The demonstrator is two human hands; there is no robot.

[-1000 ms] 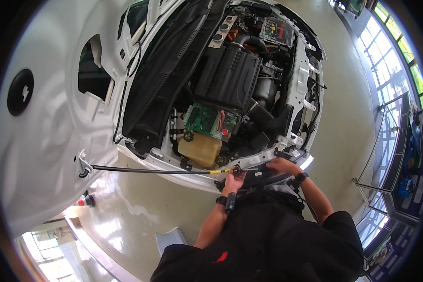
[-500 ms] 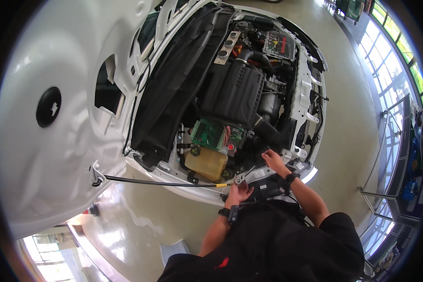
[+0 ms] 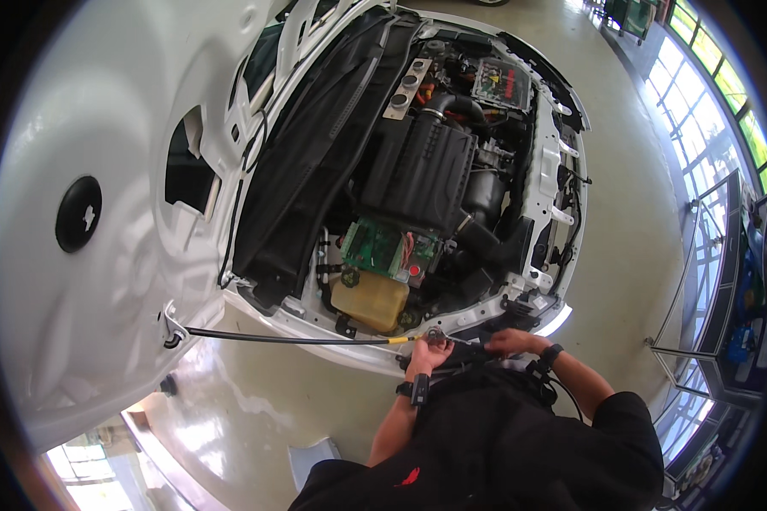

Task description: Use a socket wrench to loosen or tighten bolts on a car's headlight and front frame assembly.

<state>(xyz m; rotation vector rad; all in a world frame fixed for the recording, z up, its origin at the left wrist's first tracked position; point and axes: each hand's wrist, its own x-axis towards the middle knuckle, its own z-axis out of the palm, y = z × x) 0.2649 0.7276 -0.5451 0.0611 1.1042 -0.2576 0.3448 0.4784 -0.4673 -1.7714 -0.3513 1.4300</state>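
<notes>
My left hand (image 3: 428,353) is closed round a small metal fitting (image 3: 435,336) at the yellow-banded end of the black rod (image 3: 290,339), which runs from the raised white hood (image 3: 77,307) to the car's front corner. My right hand (image 3: 509,341), closed, is to its right, holding a slender metal tool (image 3: 467,342) that reaches toward the fitting; the tool's exact type is too small to tell. Both hands are low at the edge of the engine bay, just below a yellowish fluid tank (image 3: 366,302).
The open bay holds a black housing (image 3: 413,170), green circuit board (image 3: 371,247), red button (image 3: 414,271) and white front crossmember (image 3: 547,170). At right stands a metal-framed display stand (image 3: 720,281); a light panel (image 3: 314,460) lies on the floor (image 3: 239,400) below.
My right hand was raised over the engine bay half a second ago and has come down to the right of my left hand, which stays at the rod's end.
</notes>
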